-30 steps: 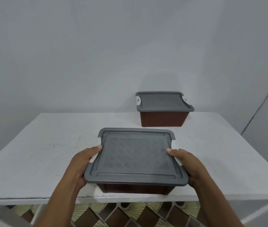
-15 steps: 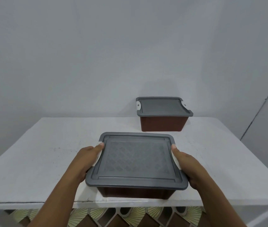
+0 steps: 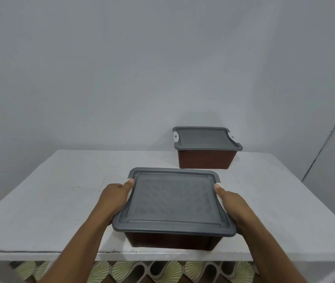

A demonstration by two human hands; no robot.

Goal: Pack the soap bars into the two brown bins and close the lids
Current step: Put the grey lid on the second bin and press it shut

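The near brown bin [image 3: 172,241] stands close to the table's front edge with its grey lid [image 3: 173,201] shut on top. My left hand [image 3: 114,198] grips the bin's left side, thumb on the lid's edge. My right hand [image 3: 231,205] grips the right side the same way. The far brown bin [image 3: 205,159] sits at the back right against the wall, its grey lid [image 3: 205,138] on it, with white latches at both ends. No soap bars show.
The white table [image 3: 60,201] runs to a front edge just below the near bin. A grey wall rises right behind the far bin. Patterned floor tiles [image 3: 162,271] show under the table's front.
The near bin has slid a little away from the front edge, with both hands staying on its sides. The far bin has not moved.
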